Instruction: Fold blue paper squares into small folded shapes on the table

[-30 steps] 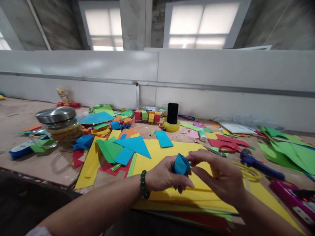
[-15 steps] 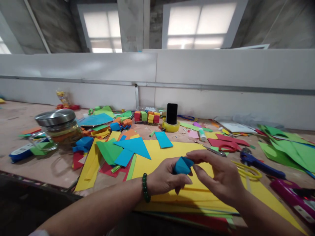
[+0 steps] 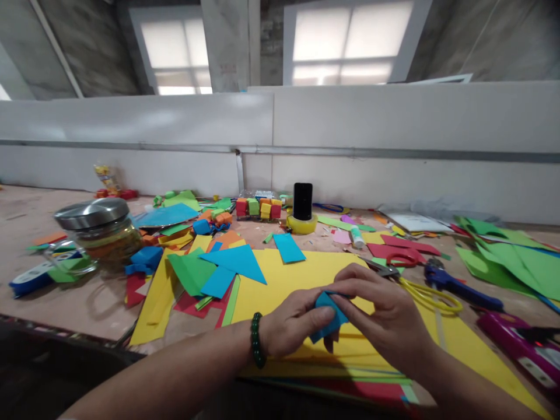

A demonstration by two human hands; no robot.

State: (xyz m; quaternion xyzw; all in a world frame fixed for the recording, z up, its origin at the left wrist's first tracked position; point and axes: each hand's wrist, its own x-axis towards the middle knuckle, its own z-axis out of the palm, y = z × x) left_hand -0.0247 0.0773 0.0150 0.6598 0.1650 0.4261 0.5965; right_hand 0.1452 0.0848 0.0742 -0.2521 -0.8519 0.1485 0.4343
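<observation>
A small folded blue paper piece point(image 3: 324, 333) is held over the yellow paper sheets point(image 3: 280, 303). My left hand point(image 3: 295, 326), with a green bead bracelet point(image 3: 257, 340) at the wrist, grips it between thumb and fingers. From the other side, my right hand point(image 3: 385, 312) pinches the piece's upper edge with thumb and fingertips. Part of the blue piece is hidden behind the fingers. Beyond the hands, a blue paper strip point(image 3: 289, 248) lies on the yellow sheet, and a blue triangular cutting point(image 3: 240, 261) overlaps other scraps to the left.
Yellow-handled scissors point(image 3: 431, 296), red-handled scissors point(image 3: 405, 258), blue-handled pliers point(image 3: 461, 287) and a magenta device point(image 3: 516, 344) lie to the right. At the left stands a lidded glass jar point(image 3: 102, 236). A phone point(image 3: 303, 201) stands in a yellow tape roll point(image 3: 301, 224) at the back.
The right fingers have come from beside the blue paper piece onto its upper edge. The piece has turned, and the left thumb now presses across its face.
</observation>
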